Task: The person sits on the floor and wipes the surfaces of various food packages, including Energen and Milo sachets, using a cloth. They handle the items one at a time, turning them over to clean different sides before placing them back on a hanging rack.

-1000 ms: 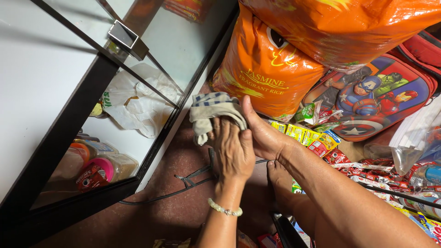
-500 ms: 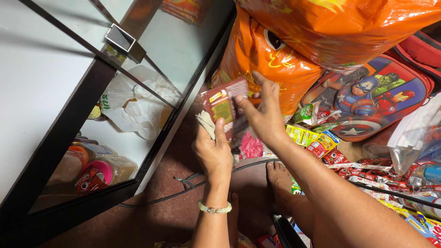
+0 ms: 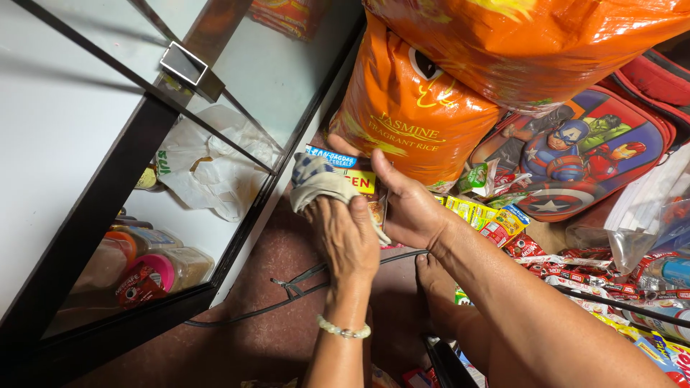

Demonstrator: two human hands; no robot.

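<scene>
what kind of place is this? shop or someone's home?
Most likely a small shop or stall. A glass display case holds jars and bags, big orange sacks are stacked beside it, and strips of snack sachets lie about. The left hand rubs a cloth on a packet held by the right hand.

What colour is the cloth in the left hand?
Off-white cloth with blue checks at one end, in the left hand; head view.

Flat packet (image 3: 357,179) mostly hidden by both hands and grey cloth (image 3: 316,183), backpack (image 3: 575,169) partly covered by orange sack (image 3: 413,118), jars (image 3: 154,273) blurred behind cabinet glass (image 3: 237,93)
</scene>
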